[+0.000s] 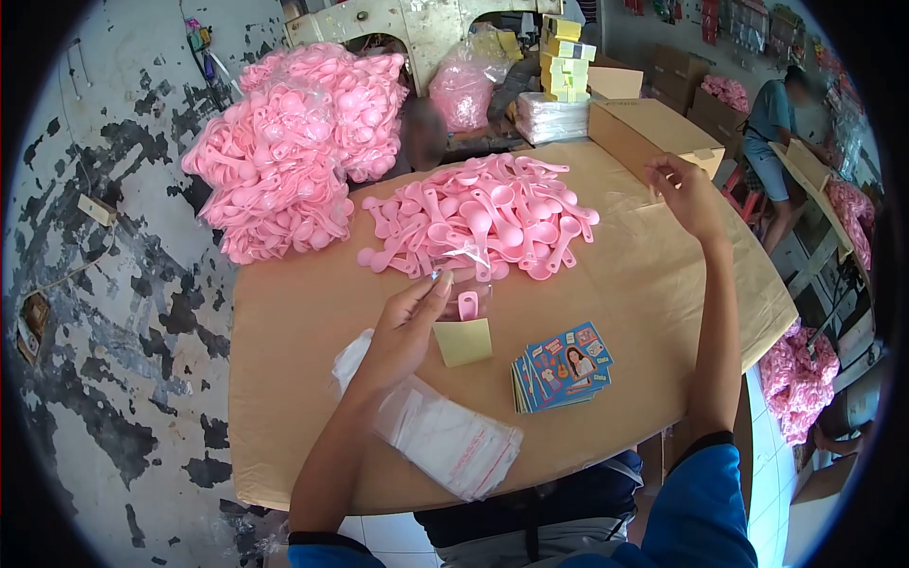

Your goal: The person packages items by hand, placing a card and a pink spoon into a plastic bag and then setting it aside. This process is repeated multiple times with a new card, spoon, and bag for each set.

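My left hand [417, 317] pinches a small clear plastic bag [485, 295] over the middle of the table. A pink scoop [468, 305] shows through the bag, and a pale yellow card [463, 343] overlaps its lower end. Off to the right, my right hand [686, 194] is raised beside a cardboard box, fingers curled together; I cannot tell what is in them. A pile of pink scoops [492, 213] lies just beyond the bag. Below my left wrist is a stack of clear bags [450, 440]. Blue printed cards [568, 369] are stacked to its right.
Large bags of pink scoops [284, 151] stand at the back left against the peeling wall. A cardboard box [653, 133] and bundles of yellow cards [566, 62] line the far edge of the brown-covered table [653, 284]. Another person [781, 142] sits at the right.
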Available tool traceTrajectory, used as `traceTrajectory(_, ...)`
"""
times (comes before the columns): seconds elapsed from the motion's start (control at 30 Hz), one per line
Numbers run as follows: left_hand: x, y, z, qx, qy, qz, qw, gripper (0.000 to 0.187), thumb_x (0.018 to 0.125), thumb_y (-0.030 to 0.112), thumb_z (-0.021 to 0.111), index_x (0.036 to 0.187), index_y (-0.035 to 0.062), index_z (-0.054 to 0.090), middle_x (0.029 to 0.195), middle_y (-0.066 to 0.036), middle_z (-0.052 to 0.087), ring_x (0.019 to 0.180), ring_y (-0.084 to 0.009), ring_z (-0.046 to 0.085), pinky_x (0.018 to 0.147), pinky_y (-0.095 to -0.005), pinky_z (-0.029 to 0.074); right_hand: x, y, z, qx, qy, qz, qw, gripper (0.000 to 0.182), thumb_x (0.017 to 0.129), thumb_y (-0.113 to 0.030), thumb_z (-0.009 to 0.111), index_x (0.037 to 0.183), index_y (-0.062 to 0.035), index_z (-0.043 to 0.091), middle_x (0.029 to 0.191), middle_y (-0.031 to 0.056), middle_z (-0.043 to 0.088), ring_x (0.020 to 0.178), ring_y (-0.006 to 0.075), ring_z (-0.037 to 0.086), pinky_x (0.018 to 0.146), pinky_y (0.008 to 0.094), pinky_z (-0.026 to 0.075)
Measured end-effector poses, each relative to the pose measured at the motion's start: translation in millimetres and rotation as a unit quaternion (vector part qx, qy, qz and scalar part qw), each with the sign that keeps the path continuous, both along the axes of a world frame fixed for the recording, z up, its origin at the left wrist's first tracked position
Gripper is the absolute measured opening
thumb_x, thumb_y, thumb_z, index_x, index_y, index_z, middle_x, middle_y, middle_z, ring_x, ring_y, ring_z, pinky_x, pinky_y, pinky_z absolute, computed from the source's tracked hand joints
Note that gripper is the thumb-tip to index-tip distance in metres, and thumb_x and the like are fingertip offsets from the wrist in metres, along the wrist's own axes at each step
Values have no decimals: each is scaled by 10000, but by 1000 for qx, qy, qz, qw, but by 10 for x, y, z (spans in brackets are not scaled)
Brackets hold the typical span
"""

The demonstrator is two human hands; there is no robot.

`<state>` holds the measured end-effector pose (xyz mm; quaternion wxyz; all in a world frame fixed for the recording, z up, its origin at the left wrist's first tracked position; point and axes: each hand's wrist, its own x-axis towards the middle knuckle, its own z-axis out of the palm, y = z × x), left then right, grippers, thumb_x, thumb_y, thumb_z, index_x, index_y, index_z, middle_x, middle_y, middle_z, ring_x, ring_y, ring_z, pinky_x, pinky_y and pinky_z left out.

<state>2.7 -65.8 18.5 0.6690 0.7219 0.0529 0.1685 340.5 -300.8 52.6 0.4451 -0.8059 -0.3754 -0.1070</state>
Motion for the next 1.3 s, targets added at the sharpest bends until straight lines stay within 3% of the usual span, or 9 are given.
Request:
traceTrajectory(0.07, 9, -4, 28, -2, 0, -3, 1000, 445, 1048, 288, 345, 1322, -37, 477, 1187, -164, 622, 1042, -212, 633, 928, -335, 498, 141, -65, -65, 86, 147, 113, 979, 265, 859, -190, 622, 1077, -48, 671, 861, 123, 681, 716, 194, 625, 675, 330, 493)
traceTrajectory(0.17, -3, -37, -9, 12, 1, 1, 1000, 439, 1049, 280, 343, 1317, -39, 481, 1182, -161, 624, 1040, -211, 634, 929, -332, 496, 666, -236, -653, -286, -108, -16, 952, 320, 875, -199, 589, 1143, -33, 643, 891, 107, 666, 746, 141, 580, 690, 287, 468)
traceTrajectory(0.27, -5, -23, -9, 20, -6, 1, 1000, 435, 1050, 273, 337, 1310, -42, 486, 1177, -162, 625, 1037, -212, 635, 926, -329, 496, 415, -241, -324, -178, 122, -25, 976, 341, 880, -192, 575, 1170, -22, 632, 918, 87, 662, 800, 126, 574, 729, 269, 458)
traceTrajectory(0.3, 10, -12, 4, 21, -13, 1, 1000, 434, 1050, 271, 335, 1308, -43, 488, 1177, -164, 625, 1037, -213, 635, 926, -328, 496, 530, -260, -377, -164, 15, -32, 986, 333, 897, -174, 569, 1190, -26, 625, 941, 74, 653, 796, 115, 561, 734, 258, 453)
traceTrajectory(0.57, -4, -84, 56, 22, -35, 30, 999, 451, 1050, 285, 335, 1314, -52, 478, 1188, -153, 618, 1056, -218, 629, 909, -322, 505, -686, 282, -11, 109, 73, 266, 955, 242, 916, -153, 606, 1119, -26, 642, 995, 72, 665, 855, 125, 602, 770, 287, 468)
traceTrajectory(0.77, -83, -224, 145, 53, -65, 13, 996, 425, 1035, 246, 417, 1361, -24, 463, 1245, -126, 590, 1135, -157, 558, 992, -306, 423, -1997, 684, -65, -4, 57, 419, 906, 279, 857, -92, 686, 1130, -50, 647, 1018, 130, 668, 815, 162, 634, 695, 314, 511)
traceTrajectory(0.9, -85, -304, 219, 40, -75, 49, 995, 423, 1032, 248, 433, 1337, -40, 487, 1213, -108, 605, 1092, -135, 570, 959, -289, 444, -2036, 819, -228, 119, 12, 433, 894, 291, 850, -62, 698, 1134, -32, 640, 958, 115, 686, 752, 120, 633, 640, 273, 510)
traceTrajectory(1.03, -41, -158, 64, -12, -37, 35, 999, 423, 1034, 228, 415, 1351, -50, 458, 1182, -117, 615, 1060, -161, 605, 896, -295, 502, -2023, 827, -284, 104, 222, 362, 899, 244, 862, -7, 681, 1104, -11, 651, 869, 9, 681, 785, 26, 597, 698, 205, 503)
traceTrajectory(1.3, -32, -145, -64, -34, -18, 43, 998, 435, 1030, 247, 429, 1360, -35, 454, 1157, -104, 629, 1021, -144, 619, 854, -276, 519, -1910, 824, -309, 86, 250, 413, 872, 204, 878, -90, 688, 1075, -38, 678, 840, 8, 685, 741, 18, 572, 644, 214, 478)
